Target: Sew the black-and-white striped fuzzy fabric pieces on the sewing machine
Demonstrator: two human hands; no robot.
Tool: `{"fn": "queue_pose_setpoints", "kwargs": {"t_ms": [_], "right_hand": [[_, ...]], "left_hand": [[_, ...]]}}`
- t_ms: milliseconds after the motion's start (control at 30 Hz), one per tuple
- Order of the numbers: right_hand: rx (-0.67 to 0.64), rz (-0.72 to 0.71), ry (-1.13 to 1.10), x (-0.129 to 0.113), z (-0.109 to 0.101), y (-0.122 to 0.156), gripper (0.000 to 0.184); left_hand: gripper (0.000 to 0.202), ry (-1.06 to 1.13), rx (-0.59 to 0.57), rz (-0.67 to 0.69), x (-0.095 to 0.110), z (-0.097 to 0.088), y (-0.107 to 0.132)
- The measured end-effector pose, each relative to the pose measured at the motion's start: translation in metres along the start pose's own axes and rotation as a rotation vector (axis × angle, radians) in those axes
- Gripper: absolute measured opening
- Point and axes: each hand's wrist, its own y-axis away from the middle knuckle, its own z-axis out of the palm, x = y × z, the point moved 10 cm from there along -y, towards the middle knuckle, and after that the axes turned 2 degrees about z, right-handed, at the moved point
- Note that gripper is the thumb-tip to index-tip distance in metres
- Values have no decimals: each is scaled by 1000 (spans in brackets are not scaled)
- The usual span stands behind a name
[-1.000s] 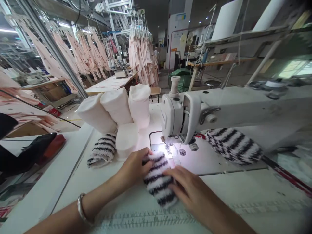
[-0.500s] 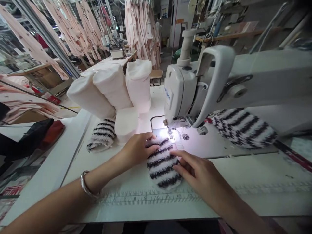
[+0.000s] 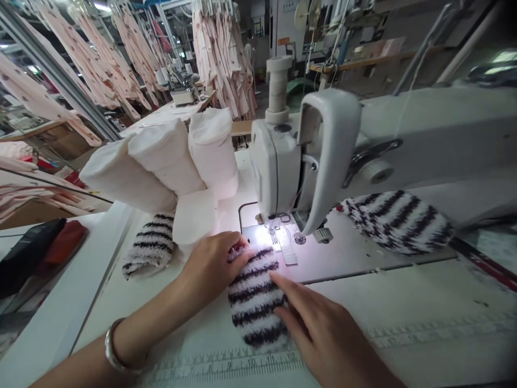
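A fuzzy black-and-white striped fabric piece point(image 3: 258, 299) lies on the sewing table, its far end just in front of the lit presser foot point(image 3: 274, 235) of a white sewing machine point(image 3: 278, 167). My left hand point(image 3: 216, 258) pinches the far left edge of this piece between thumb and fingers. At its right edge, the forefinger and thumb of my right hand point(image 3: 311, 318) hold the fabric; the other fingers are tucked out of sight. Whether the piece has several layers I cannot tell.
White fabric rolls point(image 3: 161, 156) stand at the back left, beside a folded striped piece point(image 3: 151, 245). More striped pieces point(image 3: 399, 221) lie under the machine arm. A printed ruler scale point(image 3: 230, 366) runs along the front. Pink garments point(image 3: 220, 59) hang behind.
The view has shifted, so the machine sits lower and further left in it. Both hands keep the striped piece, now slightly nearer me, with more of the metal plate by the foot showing.
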Motion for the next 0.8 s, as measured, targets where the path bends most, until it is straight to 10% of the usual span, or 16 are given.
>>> {"fn": "queue_pose_setpoints", "kwargs": {"t_ms": [400, 600, 800], "right_hand": [[-18, 0, 22, 3, 5, 3, 44], [163, -121, 304, -19, -22, -3, 40], [329, -152, 484, -25, -11, -2, 50]], "left_hand": [[22, 11, -25, -8, -5, 6, -6], [16, -117, 217, 251, 39, -31, 15], [35, -110, 84, 513, 72, 12, 42]]}}
